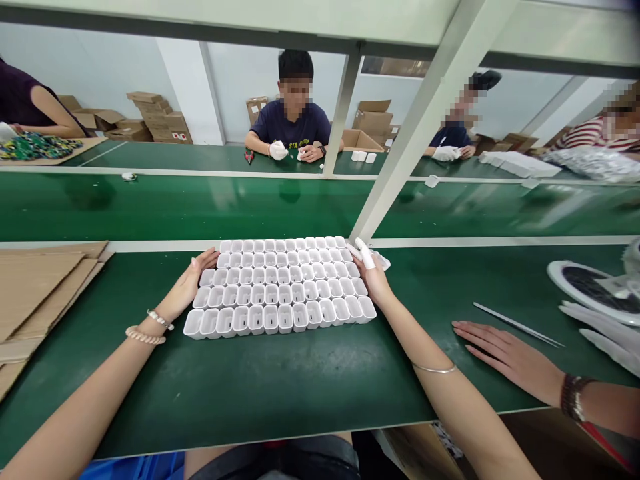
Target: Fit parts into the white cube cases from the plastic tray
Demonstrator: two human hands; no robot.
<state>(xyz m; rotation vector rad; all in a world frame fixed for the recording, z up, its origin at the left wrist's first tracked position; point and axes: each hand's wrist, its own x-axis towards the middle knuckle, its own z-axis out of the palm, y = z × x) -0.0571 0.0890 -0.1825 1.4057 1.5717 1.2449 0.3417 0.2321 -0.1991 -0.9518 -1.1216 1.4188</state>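
Several rows of small white plastic cups (285, 319) stand close together on the green bench, open side up, with a dark slot visible in many of them. My left hand (189, 285) lies along the left ends of the back rows, its fingers stretched out against the cups. At the opposite end my right hand (373, 277) rests against the right ends, fingers extended, white covers on some fingertips. Neither hand is wrapped round a single cup. Some of the right fingers are hidden. Just beyond them lies a small whitish piece (383, 261), too unclear to name.
Flattened cardboard (40, 293) lies left. A neighbour's hand (510, 353) rests on the right near tweezers (517, 324) and a white round-based device (590, 287). A slanted post (400, 140) rises behind the cups. Co-workers sit across the green conveyor belt (200, 207).
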